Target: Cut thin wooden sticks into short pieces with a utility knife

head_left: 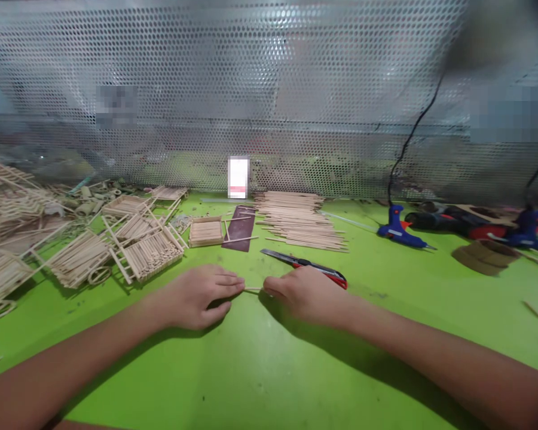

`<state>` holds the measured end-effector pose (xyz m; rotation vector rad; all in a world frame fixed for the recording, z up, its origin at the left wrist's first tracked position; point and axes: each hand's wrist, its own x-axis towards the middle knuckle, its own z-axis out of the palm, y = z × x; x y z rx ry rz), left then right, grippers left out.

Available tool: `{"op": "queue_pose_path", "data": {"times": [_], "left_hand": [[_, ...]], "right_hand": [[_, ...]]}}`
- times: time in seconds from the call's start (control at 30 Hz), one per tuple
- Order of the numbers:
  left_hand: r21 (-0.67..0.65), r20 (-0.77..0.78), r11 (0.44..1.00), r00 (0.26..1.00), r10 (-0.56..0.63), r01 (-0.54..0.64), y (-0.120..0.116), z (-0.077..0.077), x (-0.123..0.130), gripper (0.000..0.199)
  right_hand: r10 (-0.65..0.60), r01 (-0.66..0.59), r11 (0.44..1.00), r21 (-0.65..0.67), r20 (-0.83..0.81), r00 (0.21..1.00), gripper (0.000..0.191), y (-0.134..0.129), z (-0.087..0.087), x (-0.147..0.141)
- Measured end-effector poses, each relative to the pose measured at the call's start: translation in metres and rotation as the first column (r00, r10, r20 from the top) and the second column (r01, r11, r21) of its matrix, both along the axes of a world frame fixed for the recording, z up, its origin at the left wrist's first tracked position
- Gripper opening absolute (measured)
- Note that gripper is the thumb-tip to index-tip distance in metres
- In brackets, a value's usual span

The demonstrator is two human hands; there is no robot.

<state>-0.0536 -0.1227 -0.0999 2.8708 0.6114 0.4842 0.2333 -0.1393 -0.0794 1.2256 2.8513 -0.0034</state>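
A short piece of thin wooden stick (pixel 253 289) spans the gap between my hands, low over the green table. My left hand (pixel 202 297) holds its left end under the fingertips, fingers pressed together and thumb tucked below. At the other end, my right hand (pixel 305 294) is closed in a pinch, and its fingers hide that part of the stick. Just behind my right hand lies a red and black utility knife (pixel 305 264) with its blade out, pointing left. Beyond it, many loose sticks (pixel 296 218) form a flat pile.
Small stick-built carts (pixel 150 254) crowd the left. A little stick box (pixel 206 231) sits by a dark brown sheet (pixel 241 230). On the right are a blue glue gun (pixel 401 230) with a cord and a roll of brown tape (pixel 484 257). A perforated metal screen (pixel 183 89) closes the back.
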Motion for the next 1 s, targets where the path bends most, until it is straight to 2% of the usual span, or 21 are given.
{"op": "queue_pose_path", "data": {"times": [0.27,0.37,0.6,1.0], "left_hand": [[0.032,-0.055,0.999,0.998,0.011,-0.010,-0.004,0.004,0.003,0.046],[-0.015,-0.051,0.999,0.998,0.037,-0.038,-0.003,0.004,0.004,0.044],[-0.080,0.041,0.993,0.995,0.090,-0.086,0.009,-0.003,0.005,0.024],[0.002,0.149,0.998,0.987,0.058,-0.059,0.013,-0.011,0.005,0.013]], "right_hand": [[-0.030,0.030,1.000,-0.003,0.086,0.996,0.010,0.000,0.005,-0.005],[-0.020,0.021,1.000,-0.010,0.054,0.998,0.011,-0.001,0.001,-0.004],[0.003,-0.006,0.998,-0.063,-0.043,0.999,0.027,-0.001,-0.011,0.000],[0.064,-0.066,0.998,-0.011,-0.153,0.986,0.030,0.001,-0.023,0.003]]}}
